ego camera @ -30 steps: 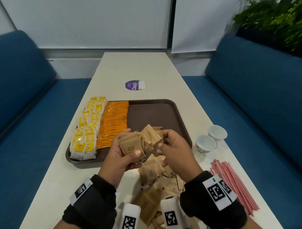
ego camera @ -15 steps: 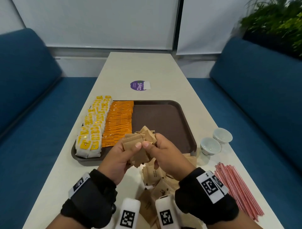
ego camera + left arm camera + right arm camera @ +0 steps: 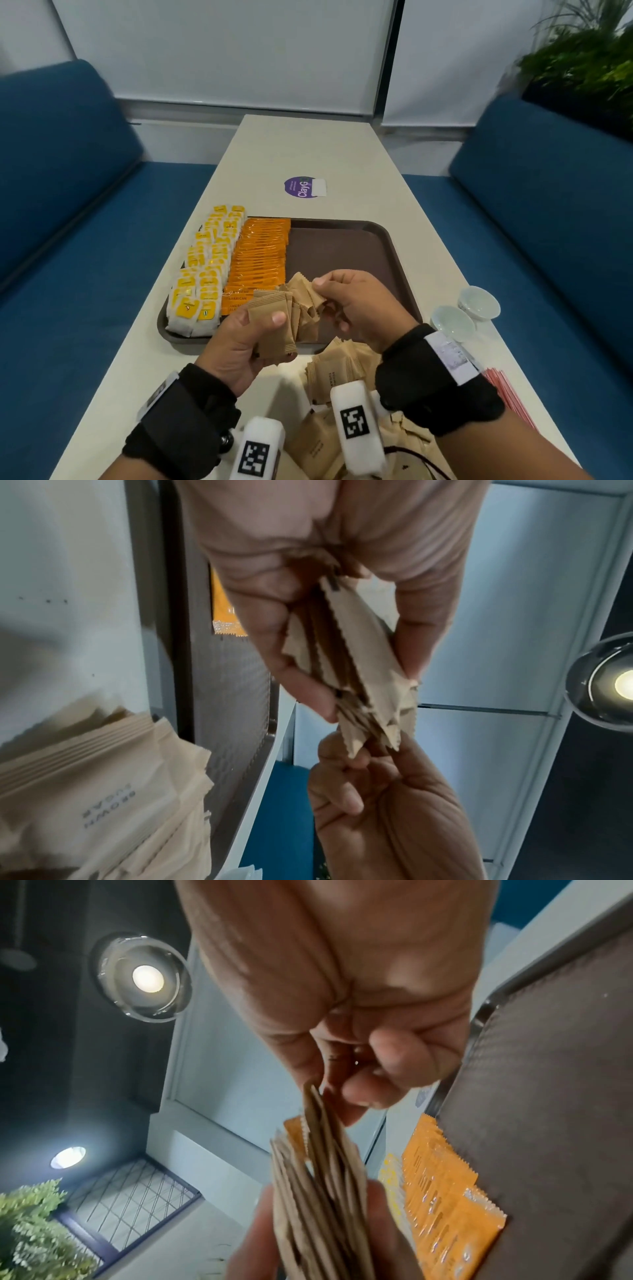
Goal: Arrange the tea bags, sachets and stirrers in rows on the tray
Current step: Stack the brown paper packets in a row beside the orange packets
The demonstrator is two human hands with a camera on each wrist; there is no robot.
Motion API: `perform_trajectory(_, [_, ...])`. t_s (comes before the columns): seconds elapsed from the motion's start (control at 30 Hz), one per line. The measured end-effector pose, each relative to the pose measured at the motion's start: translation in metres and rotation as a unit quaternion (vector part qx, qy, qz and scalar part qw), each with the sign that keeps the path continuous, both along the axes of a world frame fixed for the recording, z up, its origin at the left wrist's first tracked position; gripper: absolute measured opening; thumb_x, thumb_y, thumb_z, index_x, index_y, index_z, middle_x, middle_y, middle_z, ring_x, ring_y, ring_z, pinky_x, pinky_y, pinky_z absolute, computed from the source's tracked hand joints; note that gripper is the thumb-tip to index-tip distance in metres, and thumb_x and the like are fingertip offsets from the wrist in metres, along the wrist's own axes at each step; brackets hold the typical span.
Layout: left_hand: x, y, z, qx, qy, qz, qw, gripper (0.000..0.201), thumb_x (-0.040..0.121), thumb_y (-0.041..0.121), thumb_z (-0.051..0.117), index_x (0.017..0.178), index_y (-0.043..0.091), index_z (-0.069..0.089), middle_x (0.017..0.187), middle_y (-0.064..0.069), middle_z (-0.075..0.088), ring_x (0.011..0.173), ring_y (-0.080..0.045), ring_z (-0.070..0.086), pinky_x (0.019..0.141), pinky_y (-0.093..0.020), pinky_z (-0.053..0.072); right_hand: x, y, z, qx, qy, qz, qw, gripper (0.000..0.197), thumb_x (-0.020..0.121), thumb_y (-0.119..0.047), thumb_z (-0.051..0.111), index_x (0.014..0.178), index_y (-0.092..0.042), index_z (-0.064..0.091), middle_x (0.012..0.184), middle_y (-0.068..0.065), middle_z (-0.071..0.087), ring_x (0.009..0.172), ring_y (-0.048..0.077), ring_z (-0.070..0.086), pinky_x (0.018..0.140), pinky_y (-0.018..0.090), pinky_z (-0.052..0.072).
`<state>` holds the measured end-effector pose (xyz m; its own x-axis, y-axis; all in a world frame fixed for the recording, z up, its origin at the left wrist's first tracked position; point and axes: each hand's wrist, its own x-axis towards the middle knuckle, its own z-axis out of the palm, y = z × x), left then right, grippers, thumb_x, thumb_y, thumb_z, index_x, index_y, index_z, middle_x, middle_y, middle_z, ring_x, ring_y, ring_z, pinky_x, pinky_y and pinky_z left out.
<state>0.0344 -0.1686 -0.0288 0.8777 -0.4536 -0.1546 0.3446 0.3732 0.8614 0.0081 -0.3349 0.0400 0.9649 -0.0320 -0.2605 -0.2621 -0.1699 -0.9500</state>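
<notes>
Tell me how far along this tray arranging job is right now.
Roughly half done. Done: the yellow tea bags and the orange sachets lie in rows on the tray. In hand: the left hand grips a stack of brown sugar sachets while the right hand pinches its far end. Left: the loose brown sachets and the red stirrers lie on the table.

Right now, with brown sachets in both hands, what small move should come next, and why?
Probably square the brown sachets: the left hand grips them, the right hand pinches fanned ends. Then lay them on the tray beside the orange row.
</notes>
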Motion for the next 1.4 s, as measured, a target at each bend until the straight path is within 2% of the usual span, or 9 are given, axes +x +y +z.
perform_trajectory(0.23, [0.008,0.008,-0.01,-0.035,0.027,0.026,0.999,0.086,0.017,0.041,0.094,0.096,0.017,0.069,0.087,-0.009,0.071,0.073,-0.022,0.067,0.054,-0.035,0.056,0.02,0.006,-0.002,0.042,0.036,-0.001,0.998,0.02,0.097,-0.019,0.051,0.083,-0.009,0.062,0.063,0.003,0.055,0.045,0.006,0.045,0.039,0.017,0.03])
perform_trajectory(0.33, [0.01,0.012,-0.013,-0.047,0.036,0.045,0.997,0.089,0.012,0.039,0.094,0.094,0.016,0.068,0.082,-0.008,0.072,0.066,-0.02,0.069,0.05,-0.033,0.056,0.025,0.006,-0.006,0.016,0.029,0.007,0.999,0.018,0.096,-0.018,0.053,0.084,-0.008,0.062,0.069,0.006,0.06,0.046,0.005,0.045,0.039,0.017,0.03])
perform_trajectory(0.5, [0.01,0.017,-0.015,-0.043,0.029,0.045,0.998,0.09,0.013,0.041,0.093,0.095,0.015,0.067,0.079,-0.009,0.073,0.064,-0.019,0.07,0.047,-0.031,0.055,0.028,0.009,-0.011,-0.068,0.031,0.057,0.996,0.019,0.092,-0.026,0.06,0.082,-0.011,0.066,0.074,0.004,0.067,0.055,0.009,0.048,0.051,0.022,0.036])
perform_trajectory(0.67, [0.014,0.018,-0.017,-0.028,0.03,0.043,0.998,0.095,0.015,0.04,0.094,0.1,0.012,0.064,0.079,-0.008,0.072,0.066,-0.019,0.069,0.049,-0.033,0.056,0.032,0.011,-0.011,-0.021,0.057,0.04,0.997,0.018,0.094,-0.023,0.055,0.083,-0.011,0.063,0.07,0.004,0.063,0.051,0.009,0.047,0.041,0.018,0.03])
perform_trajectory(0.9, [0.013,0.014,-0.018,0.0,0.023,0.039,0.999,0.106,0.019,0.038,0.094,0.114,0.006,0.057,0.082,-0.01,0.072,0.067,-0.02,0.069,0.045,-0.029,0.052,0.032,0.007,-0.009,0.014,0.074,0.049,0.996,0.019,0.095,-0.02,0.055,0.083,-0.008,0.063,0.068,0.005,0.06,0.046,0.006,0.048,0.038,0.015,0.03])
perform_trajectory(1.03, [0.015,0.013,-0.016,-0.019,0.018,0.054,0.998,0.096,0.017,0.038,0.094,0.103,0.01,0.062,0.078,-0.007,0.072,0.064,-0.018,0.069,0.044,-0.026,0.052,0.036,0.004,-0.01,0.039,0.075,0.016,0.996,0.02,0.095,-0.02,0.055,0.085,-0.005,0.064,0.068,0.005,0.06,0.045,0.005,0.048,0.04,0.017,0.029])
perform_trajectory(1.13, [0.019,0.014,-0.012,-0.03,0.029,0.062,0.997,0.082,0.021,0.03,0.093,0.096,0.011,0.065,0.079,-0.007,0.072,0.068,-0.02,0.068,0.047,-0.033,0.056,0.039,0.006,-0.013,0.083,0.074,-0.014,0.994,0.02,0.093,-0.02,0.058,0.082,-0.003,0.063,0.064,0.006,0.061,0.044,0.005,0.05,0.038,0.016,0.029])
perform_trajectory(1.27, [0.019,0.015,-0.009,-0.07,0.054,0.07,0.994,0.081,0.015,0.031,0.095,0.089,0.012,0.069,0.08,-0.008,0.073,0.064,-0.02,0.07,0.047,-0.037,0.057,0.041,0.008,-0.01,0.141,0.08,-0.049,0.986,0.019,0.092,-0.019,0.058,0.08,-0.005,0.063,0.056,0.001,0.063,0.043,0.006,0.051,0.036,0.015,0.03])
perform_trajectory(1.4, [0.018,0.015,-0.008,-0.075,0.069,0.082,0.991,0.078,0.029,0.024,0.094,0.099,0.009,0.065,0.08,-0.009,0.073,0.065,-0.02,0.07,0.047,-0.035,0.056,0.04,0.011,-0.006,0.114,0.035,-0.083,0.989,0.021,0.093,-0.021,0.056,0.081,-0.005,0.061,0.062,0.005,0.064,0.044,0.006,0.052,0.037,0.016,0.031])
